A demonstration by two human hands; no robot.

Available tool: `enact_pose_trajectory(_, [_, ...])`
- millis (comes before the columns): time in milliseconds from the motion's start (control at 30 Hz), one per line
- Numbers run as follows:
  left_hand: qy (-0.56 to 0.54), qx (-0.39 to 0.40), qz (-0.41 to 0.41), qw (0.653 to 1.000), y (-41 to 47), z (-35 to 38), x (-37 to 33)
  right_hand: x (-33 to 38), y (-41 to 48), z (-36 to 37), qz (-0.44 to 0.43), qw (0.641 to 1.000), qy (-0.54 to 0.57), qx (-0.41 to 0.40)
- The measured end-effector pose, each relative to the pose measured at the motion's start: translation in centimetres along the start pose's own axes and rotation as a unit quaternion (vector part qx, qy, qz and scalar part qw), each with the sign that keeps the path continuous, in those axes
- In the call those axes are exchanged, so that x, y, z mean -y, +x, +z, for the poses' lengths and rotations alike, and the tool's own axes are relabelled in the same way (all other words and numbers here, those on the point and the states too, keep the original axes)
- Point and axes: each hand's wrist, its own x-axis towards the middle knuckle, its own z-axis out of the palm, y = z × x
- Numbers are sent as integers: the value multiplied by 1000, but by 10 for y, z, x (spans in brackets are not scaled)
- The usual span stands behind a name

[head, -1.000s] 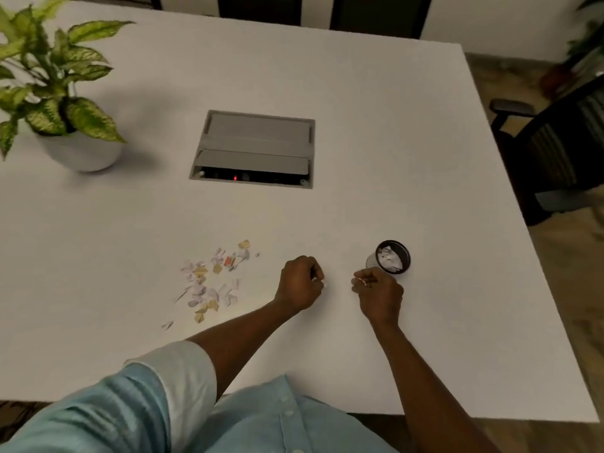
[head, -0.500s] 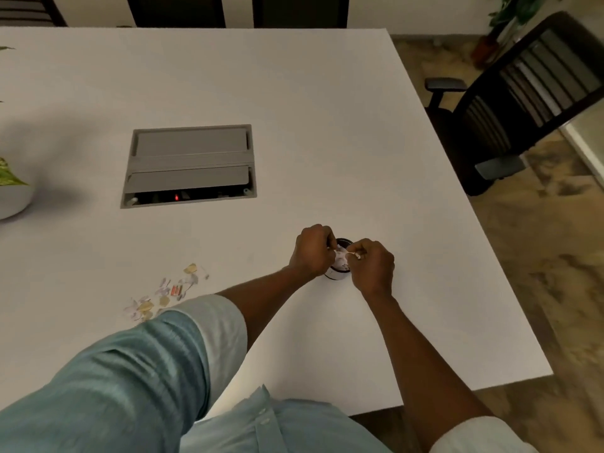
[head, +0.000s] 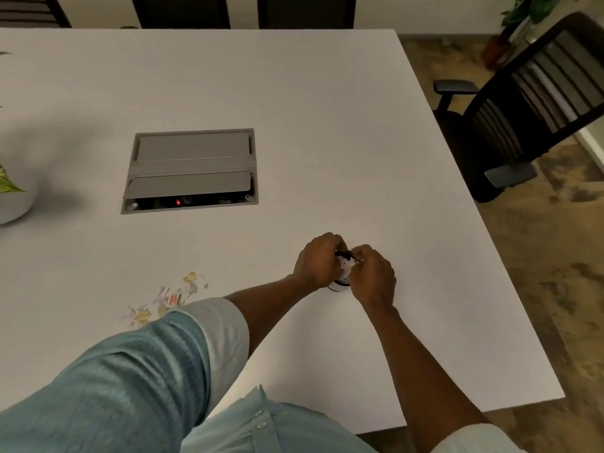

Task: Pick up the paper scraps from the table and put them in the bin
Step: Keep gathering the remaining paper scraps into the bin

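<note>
The bin (head: 338, 285) is a small white cup with a black rim, standing on the white table (head: 327, 142) and mostly covered by both hands. My left hand (head: 317, 261) curls over its left side, with the fingertips hidden at the rim. My right hand (head: 372, 276) is pinched over the right side of the opening, with a small white paper scrap (head: 351, 263) at its fingertips. A scatter of yellow, white and red paper scraps (head: 173, 297) lies on the table to the left, partly hidden by my left sleeve.
A grey cable box (head: 191, 170) is set into the table behind the hands, its flap open on a red light. A white plant pot (head: 13, 204) stands at the left edge. A black office chair (head: 529, 116) stands beyond the table's right edge.
Both hands moved from the bare table in front of the scraps to the bin and closed in over its opening. The view swung right, so the plant has mostly left the frame.
</note>
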Motion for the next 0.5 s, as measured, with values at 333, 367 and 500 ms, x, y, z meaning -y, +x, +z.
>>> enact_pose_trajectory(333, [-6, -130, -158, 979, -99, -26, 102, 43, -40, 41, -129, 985, 109, -29])
enact_pose_trajectory(367, [-13, -133, -187, 973, -114, -29, 116, 49, -46, 49, -141, 982, 122, -2])
enact_pose_trajectory(500, [18, -109, -261, 959, -176, -44, 163, 67, -73, 84, -165, 974, 120, 102])
